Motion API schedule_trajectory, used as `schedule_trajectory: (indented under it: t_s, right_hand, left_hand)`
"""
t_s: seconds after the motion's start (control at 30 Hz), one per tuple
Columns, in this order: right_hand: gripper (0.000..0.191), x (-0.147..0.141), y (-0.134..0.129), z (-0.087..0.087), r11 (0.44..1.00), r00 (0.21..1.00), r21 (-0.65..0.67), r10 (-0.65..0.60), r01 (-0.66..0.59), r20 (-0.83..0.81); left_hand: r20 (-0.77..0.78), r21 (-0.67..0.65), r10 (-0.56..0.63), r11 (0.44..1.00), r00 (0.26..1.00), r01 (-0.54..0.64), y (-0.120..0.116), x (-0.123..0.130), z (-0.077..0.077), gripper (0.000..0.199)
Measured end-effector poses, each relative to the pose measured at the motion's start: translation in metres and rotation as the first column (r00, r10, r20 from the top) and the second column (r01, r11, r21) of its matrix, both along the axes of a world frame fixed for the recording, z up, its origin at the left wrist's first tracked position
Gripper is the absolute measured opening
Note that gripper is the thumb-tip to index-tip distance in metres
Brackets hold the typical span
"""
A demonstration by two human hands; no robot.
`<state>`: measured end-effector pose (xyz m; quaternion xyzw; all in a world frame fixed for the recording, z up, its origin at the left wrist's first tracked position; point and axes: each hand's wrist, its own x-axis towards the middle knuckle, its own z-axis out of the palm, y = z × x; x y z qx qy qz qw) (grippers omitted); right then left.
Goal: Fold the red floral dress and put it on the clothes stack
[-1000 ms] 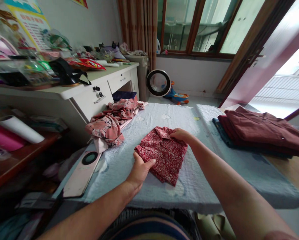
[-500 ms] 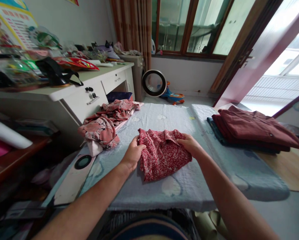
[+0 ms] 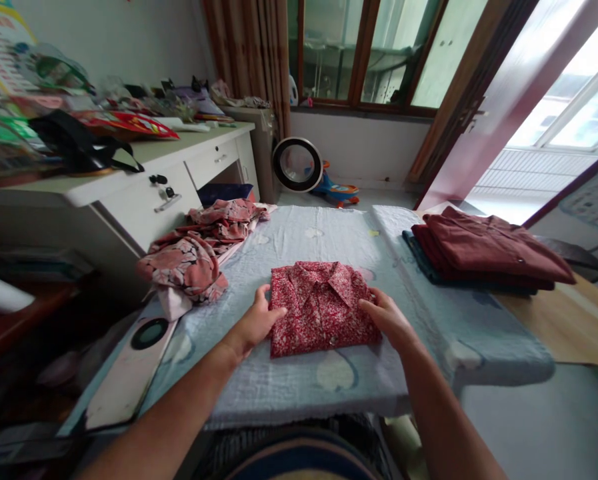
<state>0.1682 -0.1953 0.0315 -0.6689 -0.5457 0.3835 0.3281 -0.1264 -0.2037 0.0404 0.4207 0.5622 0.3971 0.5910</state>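
Note:
A red and white patterned shirt (image 3: 323, 313) lies folded into a rectangle in front of me, collar at the far side and front facing up. My left hand (image 3: 259, 319) grips its left edge, thumb on top and fingers around the side. On the opposite edge, my right hand (image 3: 386, 317) holds it the same way, thumb over the cloth. Beneath the shirt is a light blue cloth (image 3: 309, 230) with heart shapes, spread over the table. The fingertips under the shirt are hidden.
A crumpled pink patterned garment (image 3: 189, 257) lies at the left. Folded dark red clothes (image 3: 493, 253) are stacked at the right, by a wooden board (image 3: 543, 327). A cluttered white desk (image 3: 163, 150) stands at the back left. Behind the table is a round door (image 3: 297, 165) with a black ring.
The shirt has turned from its plain side to its collared, buttoned front and now lies flat. Both hands remain at its sides. The view has shifted slightly to the right.

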Motion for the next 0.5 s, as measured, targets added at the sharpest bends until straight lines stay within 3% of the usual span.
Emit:
schedule_trajectory:
  t_s: [0.17, 0.33, 0.4, 0.5]
  right_hand:
    - [0.057, -0.005, -0.005, -0.01, 0.998, 0.996, 0.051, -0.041, 0.045, -0.081]
    - [0.065, -0.009, -0.014, -0.008, 0.996, 0.98, -0.065, -0.079, 0.068, -0.183]
    - [0.062, -0.007, -0.018, -0.007, 0.998, 0.997, -0.045, -0.038, 0.035, -0.074]
    - [0.048, 0.001, -0.019, -0.005, 1.0, 0.963, 0.028, -0.013, 0.006, 0.268]
  left_hand:
    - [-0.061, 0.079, 0.053, 0.996, 0.997, -0.048, -0.011, 0.004, -0.009, 0.083]
    - [-0.009, 0.114, 0.043, 0.993, 0.999, -0.042, -0.009, 0.004, -0.001, 0.074]
    - [0.025, 0.061, 0.051, 0.997, 0.998, -0.052, -0.013, 0.002, 0.002, 0.074]
    - [-0.014, -0.026, 0.001, 1.0, 1.0, -0.001, -0.021, -0.007, -0.001, 0.075]
